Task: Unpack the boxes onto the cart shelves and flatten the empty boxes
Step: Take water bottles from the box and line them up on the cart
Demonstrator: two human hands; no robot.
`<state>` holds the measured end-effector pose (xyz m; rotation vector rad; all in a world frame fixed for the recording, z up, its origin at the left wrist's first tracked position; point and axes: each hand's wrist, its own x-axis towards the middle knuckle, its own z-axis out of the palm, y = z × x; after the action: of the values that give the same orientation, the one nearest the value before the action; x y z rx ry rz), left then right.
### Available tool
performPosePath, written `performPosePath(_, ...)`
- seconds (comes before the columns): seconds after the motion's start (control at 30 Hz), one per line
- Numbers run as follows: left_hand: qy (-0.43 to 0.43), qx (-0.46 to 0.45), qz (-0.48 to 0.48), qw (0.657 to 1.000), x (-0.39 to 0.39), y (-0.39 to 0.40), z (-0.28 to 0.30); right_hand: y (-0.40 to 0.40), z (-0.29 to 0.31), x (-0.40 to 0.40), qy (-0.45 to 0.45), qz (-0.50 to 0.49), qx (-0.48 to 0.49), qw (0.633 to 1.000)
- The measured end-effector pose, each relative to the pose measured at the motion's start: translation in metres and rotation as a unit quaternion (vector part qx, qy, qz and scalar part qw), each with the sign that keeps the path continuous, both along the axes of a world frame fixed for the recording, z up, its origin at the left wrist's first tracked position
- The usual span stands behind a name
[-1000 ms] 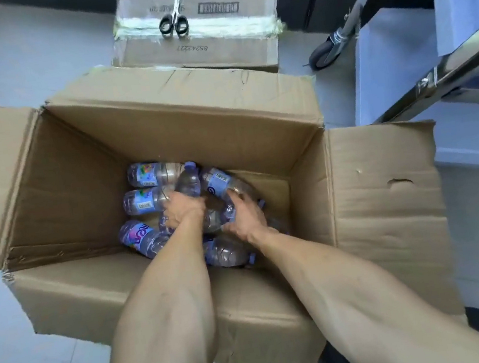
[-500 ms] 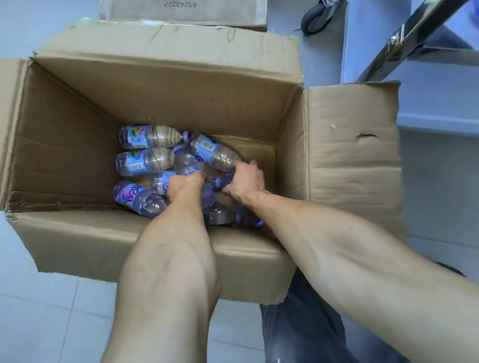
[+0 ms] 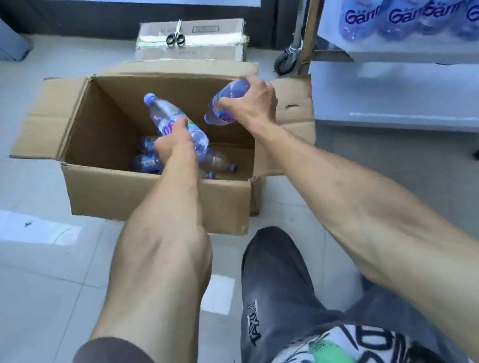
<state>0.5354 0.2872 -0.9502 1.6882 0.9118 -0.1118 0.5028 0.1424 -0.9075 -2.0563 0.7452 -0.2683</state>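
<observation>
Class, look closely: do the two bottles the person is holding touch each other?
Apart. The head view shows box interior between the left hand's bottle and the right hand's bottle.

the bottles on the cart shelf (image 3: pixel 411 12) at the far right carry purple lettering that starts "gan"; the rest is cut off. the near trouser leg (image 3: pixel 254 331) bears a dark logo, not clearly readable.
</observation>
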Motion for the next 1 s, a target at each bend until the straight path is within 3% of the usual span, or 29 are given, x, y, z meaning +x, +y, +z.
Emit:
performPosePath(0.1, -0.093, -0.06, 0.008, 0.994, -0.044, -0.025, 0.03, -0.021, 0.033, -0.056, -0.084, -0.085, 0.073, 0.99)
performPosePath(0.17, -0.13, -0.094, 0.025, 0.987, -0.082, -0.045, 0.043, -0.039, 0.046, -0.102, -0.121, -0.136, 0.19, 0.965)
performPosePath(0.27, -0.176, -0.19, 0.021, 0.966, -0.151, -0.07, 0.054, -0.066, 0.042, -0.179, -0.197, -0.187, 0.408, 0.872)
performPosePath(0.4, -0.196, -0.373, -0.053, 0.905, -0.242, -0.091, 0.058, -0.085, 0.021, -0.281, -0.241, -0.152, 0.559, 0.779)
performPosePath(0.47, -0.17, -0.447, -0.113, 0.871, -0.283, -0.097, 0.062, -0.093, 0.013, -0.322, -0.252, -0.123, 0.589, 0.758)
performPosePath(0.57, -0.181, -0.512, -0.112, 0.832, -0.321, -0.11, 0.058, -0.108, 0.013, -0.369, -0.273, -0.062, 0.609, 0.742)
performPosePath(0.73, -0.127, -0.518, -0.309, 0.787, -0.346, -0.119, 0.056, -0.117, 0.022, -0.405, -0.275, 0.098, 0.623, 0.726)
performPosePath(0.83, -0.124, -0.53, -0.371, 0.752, -0.351, -0.118, 0.066, -0.115, 0.027, -0.412, -0.255, 0.13, 0.64, 0.713)
performPosePath(1.0, -0.143, -0.506, -0.374, 0.764, -0.343, -0.111, 0.072, -0.121, 0.022, -0.415, -0.268, 0.127, 0.644, 0.705)
